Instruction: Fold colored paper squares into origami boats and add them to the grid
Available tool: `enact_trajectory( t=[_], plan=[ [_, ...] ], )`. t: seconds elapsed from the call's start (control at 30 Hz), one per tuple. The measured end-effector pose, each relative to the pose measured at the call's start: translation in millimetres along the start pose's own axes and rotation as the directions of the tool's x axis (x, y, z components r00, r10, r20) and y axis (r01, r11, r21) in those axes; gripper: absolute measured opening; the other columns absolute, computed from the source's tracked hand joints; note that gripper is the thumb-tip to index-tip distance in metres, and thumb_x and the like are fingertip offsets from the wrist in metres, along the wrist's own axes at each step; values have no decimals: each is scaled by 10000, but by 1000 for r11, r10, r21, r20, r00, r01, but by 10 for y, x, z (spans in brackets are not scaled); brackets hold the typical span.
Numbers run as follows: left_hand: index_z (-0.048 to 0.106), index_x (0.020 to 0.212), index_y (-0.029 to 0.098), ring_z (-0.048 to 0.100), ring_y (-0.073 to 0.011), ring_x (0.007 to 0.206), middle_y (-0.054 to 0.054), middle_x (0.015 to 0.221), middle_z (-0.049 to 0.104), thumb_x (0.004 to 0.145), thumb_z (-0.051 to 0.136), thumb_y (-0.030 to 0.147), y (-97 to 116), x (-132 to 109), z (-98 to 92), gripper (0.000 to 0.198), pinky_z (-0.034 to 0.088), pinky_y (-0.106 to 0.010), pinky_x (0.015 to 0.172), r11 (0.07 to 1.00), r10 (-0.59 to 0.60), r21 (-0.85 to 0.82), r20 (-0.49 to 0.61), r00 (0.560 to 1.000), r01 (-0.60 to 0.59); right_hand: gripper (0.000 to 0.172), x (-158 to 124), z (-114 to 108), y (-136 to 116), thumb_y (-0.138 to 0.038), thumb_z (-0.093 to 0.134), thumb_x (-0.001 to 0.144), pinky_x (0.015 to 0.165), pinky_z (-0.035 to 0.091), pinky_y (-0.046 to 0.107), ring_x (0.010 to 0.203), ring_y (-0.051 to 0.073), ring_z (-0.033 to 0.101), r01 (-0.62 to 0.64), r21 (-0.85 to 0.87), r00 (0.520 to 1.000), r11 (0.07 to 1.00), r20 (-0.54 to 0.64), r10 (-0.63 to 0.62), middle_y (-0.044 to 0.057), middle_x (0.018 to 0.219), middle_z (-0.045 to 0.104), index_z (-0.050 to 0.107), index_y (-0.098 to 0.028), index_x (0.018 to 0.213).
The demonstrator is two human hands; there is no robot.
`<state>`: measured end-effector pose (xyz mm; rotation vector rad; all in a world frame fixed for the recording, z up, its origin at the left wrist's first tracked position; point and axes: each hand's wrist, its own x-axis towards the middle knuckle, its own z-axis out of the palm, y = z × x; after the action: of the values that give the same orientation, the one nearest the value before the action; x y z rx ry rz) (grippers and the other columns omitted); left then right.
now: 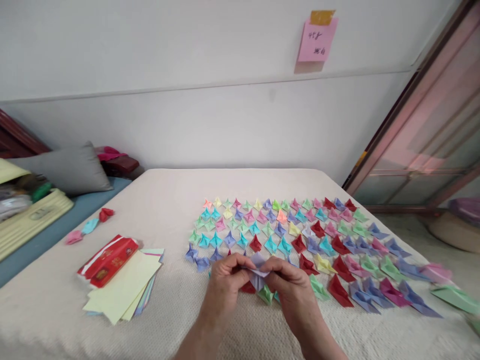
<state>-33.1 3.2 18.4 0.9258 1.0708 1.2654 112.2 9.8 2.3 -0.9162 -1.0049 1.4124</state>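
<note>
Between my two hands is a pale lilac folded paper piece [257,281], pinched on both sides above the front rows. My left hand [227,285] grips its left side with thumb and fingers. On the right side, my right hand [288,282] holds it the same way. Several rows of folded paper pieces [285,245] in red, blue, green, pink and yellow spread behind and to the right of my hands. A green folded piece [265,295] shows beneath the held one, and my hands hide part of the front rows.
At left, a red-and-white packet [108,261] rests on a stack of coloured paper sheets [129,290]. Small folded papers [90,226] lie near the left edge of the cream-covered table [168,200]. A pink note [318,41] is taped on the wall behind.
</note>
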Motion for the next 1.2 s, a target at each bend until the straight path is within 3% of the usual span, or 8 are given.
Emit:
enact_trajectory(
  t=[0.13,0.37,0.67,0.8,0.97,1.07,1.2],
  plan=[
    [678,604,155,439,-79,444,33,489,552,658,681,152,-27,8,-13,54,298,-198,452,998,-24,-65,-32,999,22,186,5,-22,18,-95,667,667,577,330,277,575,117,447,8,1,1000,1000,28,-8,-34,586,491,775,-238,617],
    [666,683,158,426,-80,417,31,492,556,710,590,152,-31,8,-43,80,281,-194,420,996,-57,-65,-55,997,53,186,9,-34,-8,-170,649,751,612,335,303,623,142,475,15,-79,996,997,84,-9,-15,643,516,811,-259,727],
    [656,713,174,470,-94,445,44,499,548,760,574,196,9,10,-53,98,353,-182,434,999,-36,13,-50,998,37,209,-15,-23,-87,-204,639,724,608,322,310,651,162,448,14,-263,995,965,95,11,-8,657,461,829,-286,748],
    [664,770,165,459,-91,469,36,539,547,783,611,260,76,-14,-43,109,360,-185,450,998,-52,23,-7,999,52,207,-9,-11,-110,-224,638,739,609,330,312,654,169,457,32,-269,995,963,96,-6,-7,652,464,831,-295,764],
    [650,793,164,473,-91,517,40,589,556,656,721,205,117,-9,-35,160,406,-196,505,998,-56,-4,30,998,56,194,-13,-57,-100,-235,648,762,610,344,308,668,175,462,54,-295,993,954,119,-19,-6,674,471,828,-291,806],
    [641,792,170,493,-97,534,37,597,561,676,684,195,109,-4,-37,127,414,-196,516,998,-56,-5,25,998,56,161,-21,-81,-75,-287,659,802,616,364,305,668,174,478,53,-278,990,959,143,-14,-1,689,512,815,-270,841],
    [635,871,175,550,-117,579,19,658,600,740,644,196,105,-18,-22,133,450,-222,566,999,-41,30,44,998,40,146,-13,-55,-60,-358,657,836,582,366,287,593,153,485,6,-188,996,982,84,10,-25,598,540,747,-245,857]
  ],
)
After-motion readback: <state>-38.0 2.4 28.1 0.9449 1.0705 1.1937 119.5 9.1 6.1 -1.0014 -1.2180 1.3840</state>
